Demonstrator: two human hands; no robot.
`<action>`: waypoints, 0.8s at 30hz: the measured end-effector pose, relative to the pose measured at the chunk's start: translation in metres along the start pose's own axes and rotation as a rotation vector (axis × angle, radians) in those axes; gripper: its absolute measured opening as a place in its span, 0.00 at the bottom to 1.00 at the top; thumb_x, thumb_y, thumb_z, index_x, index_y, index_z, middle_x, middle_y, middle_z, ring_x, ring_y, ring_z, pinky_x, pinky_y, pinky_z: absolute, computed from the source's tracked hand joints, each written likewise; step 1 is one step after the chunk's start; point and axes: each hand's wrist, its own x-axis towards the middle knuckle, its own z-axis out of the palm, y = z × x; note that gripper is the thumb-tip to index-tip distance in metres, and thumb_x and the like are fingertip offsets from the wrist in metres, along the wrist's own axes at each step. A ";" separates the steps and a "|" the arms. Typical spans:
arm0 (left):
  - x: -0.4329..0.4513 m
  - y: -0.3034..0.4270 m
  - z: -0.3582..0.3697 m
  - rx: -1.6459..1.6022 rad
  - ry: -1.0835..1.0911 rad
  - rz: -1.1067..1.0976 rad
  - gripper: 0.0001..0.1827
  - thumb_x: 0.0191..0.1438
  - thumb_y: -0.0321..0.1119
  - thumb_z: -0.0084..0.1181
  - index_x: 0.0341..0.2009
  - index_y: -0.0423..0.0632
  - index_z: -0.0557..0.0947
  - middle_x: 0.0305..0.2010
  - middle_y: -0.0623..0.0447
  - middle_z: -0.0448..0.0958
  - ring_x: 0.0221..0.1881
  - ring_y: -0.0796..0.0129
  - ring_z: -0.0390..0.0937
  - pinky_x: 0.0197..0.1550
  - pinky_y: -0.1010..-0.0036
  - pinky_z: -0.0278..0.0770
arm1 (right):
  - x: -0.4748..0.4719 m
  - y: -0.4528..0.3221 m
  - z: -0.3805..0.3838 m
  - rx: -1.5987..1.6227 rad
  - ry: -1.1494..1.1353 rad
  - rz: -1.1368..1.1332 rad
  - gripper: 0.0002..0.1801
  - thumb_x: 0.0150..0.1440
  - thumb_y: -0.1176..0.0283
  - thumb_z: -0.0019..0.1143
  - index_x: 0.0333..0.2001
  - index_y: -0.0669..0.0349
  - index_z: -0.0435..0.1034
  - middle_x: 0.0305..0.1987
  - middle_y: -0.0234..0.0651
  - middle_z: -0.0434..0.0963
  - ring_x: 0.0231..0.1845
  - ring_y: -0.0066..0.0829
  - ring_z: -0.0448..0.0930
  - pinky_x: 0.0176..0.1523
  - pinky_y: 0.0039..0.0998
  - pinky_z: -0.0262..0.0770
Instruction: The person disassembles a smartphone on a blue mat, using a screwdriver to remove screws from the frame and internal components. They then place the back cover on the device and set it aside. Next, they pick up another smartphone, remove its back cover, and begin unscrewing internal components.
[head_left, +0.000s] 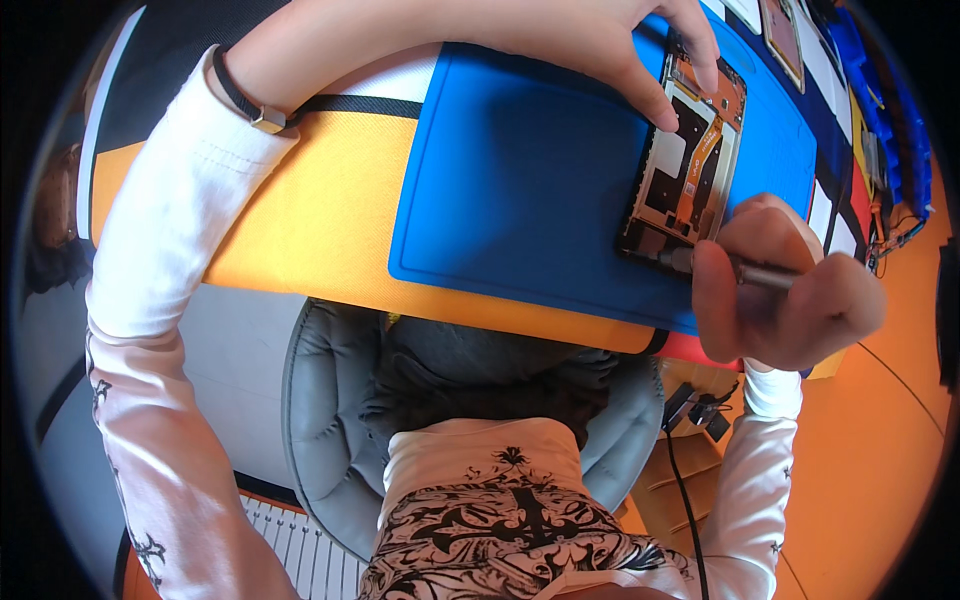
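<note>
An opened smartphone (679, 161), its inner frame, circuit board and orange flex cable showing, lies on a blue repair mat (517, 180). My left hand (626, 52) reaches over it from above, thumb and a finger apart on the phone's upper part; whether they pinch anything is unclear. Between the fingers of my right hand (784, 292) is a small screwdriver (761, 274), held nearly level, its tip at the phone's lower end. The exact contact point of the tip is too small to tell.
Another phone part (784, 41) lies beyond the mat at the upper right. Blue plastic bins (889, 112) and wires (896, 240) are along the right. The table's orange edge (450, 315) runs before my lap, and a black cable (686, 502) hangs below at the right.
</note>
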 end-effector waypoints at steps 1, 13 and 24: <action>-0.003 0.001 0.000 0.026 0.008 -0.002 0.20 0.49 0.40 0.69 0.45 0.44 0.82 0.55 0.44 0.75 0.59 0.53 0.70 0.63 0.66 0.67 | 0.000 0.001 0.000 0.083 0.029 0.009 0.32 0.47 0.95 0.57 0.37 0.53 0.45 0.19 0.40 0.65 0.16 0.26 0.62 0.23 0.28 0.56; 0.000 -0.009 0.001 -0.086 0.007 0.016 0.21 0.48 0.41 0.71 0.43 0.44 0.83 0.54 0.44 0.75 0.58 0.53 0.71 0.62 0.65 0.68 | -0.007 0.007 0.006 0.212 0.121 0.024 0.33 0.46 0.97 0.55 0.37 0.50 0.45 0.19 0.38 0.63 0.17 0.25 0.61 0.26 0.29 0.54; 0.002 -0.010 0.005 -0.040 0.035 0.040 0.20 0.47 0.40 0.71 0.42 0.43 0.83 0.52 0.44 0.76 0.57 0.52 0.72 0.61 0.66 0.69 | -0.007 0.000 0.007 0.095 0.115 0.050 0.33 0.47 0.97 0.54 0.39 0.50 0.45 0.19 0.40 0.64 0.16 0.25 0.60 0.27 0.30 0.55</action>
